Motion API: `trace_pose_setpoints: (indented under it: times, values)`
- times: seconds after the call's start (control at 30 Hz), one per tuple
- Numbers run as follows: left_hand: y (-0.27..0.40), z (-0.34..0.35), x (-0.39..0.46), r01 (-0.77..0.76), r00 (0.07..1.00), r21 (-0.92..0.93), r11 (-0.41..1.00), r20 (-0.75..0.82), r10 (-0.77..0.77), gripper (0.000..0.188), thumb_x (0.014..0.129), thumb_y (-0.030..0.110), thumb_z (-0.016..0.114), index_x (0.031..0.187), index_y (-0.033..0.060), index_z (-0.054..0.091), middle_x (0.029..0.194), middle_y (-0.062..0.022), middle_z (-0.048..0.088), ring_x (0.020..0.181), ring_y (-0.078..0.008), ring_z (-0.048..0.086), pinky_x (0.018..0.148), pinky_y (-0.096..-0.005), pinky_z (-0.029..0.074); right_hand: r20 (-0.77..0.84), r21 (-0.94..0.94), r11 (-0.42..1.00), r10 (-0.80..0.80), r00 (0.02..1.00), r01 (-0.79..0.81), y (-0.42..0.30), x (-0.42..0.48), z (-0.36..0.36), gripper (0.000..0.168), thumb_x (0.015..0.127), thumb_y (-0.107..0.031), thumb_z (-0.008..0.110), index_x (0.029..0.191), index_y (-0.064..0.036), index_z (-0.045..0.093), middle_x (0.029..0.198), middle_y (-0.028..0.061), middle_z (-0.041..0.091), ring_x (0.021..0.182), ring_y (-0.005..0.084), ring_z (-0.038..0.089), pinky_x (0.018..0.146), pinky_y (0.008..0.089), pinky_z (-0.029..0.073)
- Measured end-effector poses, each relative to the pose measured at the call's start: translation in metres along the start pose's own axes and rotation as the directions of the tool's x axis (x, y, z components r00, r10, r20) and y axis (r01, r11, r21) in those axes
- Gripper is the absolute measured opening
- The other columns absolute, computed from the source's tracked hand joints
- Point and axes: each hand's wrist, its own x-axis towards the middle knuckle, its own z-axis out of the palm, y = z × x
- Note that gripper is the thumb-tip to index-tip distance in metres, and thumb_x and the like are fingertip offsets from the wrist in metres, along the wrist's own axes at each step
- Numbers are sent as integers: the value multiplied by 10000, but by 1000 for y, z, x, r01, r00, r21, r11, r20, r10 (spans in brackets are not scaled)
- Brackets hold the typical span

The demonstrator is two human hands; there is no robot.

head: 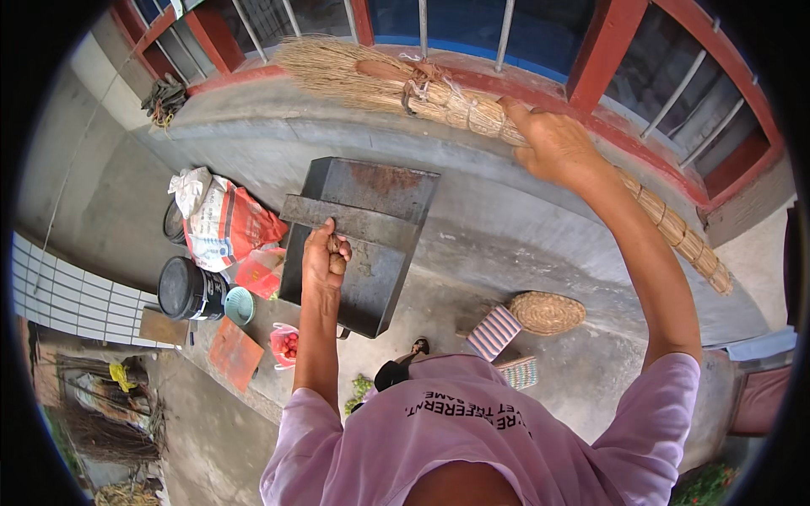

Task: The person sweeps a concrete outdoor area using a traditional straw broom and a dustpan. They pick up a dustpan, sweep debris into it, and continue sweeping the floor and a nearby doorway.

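My right hand (554, 142) is closed round the handle of a straw broom (465, 111), whose bristles lie to the left along the window sill. Bindings of cord and cloth wrap the broom where the bristles begin. My left hand (326, 256) holds a few walnuts (337, 262), partly hidden by the palm and fingers. Beneath and behind the left hand is a dark metal trough (380, 278) with a crosswise metal strip (354, 218) and rust on its far end. Whether the left thumb touches that strip, I cannot tell.
Left of the trough stand a red and white woven sack (228, 221), a black bucket (180, 288), a teal basket (240, 305) and a red bag of small red fruit (288, 345). A striped stool seat (493, 332) and a round straw mat (548, 312) are at right. Window bars (423, 28) line the wall.
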Motion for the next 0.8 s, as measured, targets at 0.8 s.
trace_pose_setpoints:
  times: [0.8]
  values:
    - [-1,-13,6,86,978,30,996,187,-90,283,855,275,488,663,73,529,584,-51,572,425,-136,440,390,-250,349,-236,-59,981,-195,952,187,-18,-72,-39,438,701,-32,528,1132,-97,487,690,148,580,698,273,590,610,388,464]
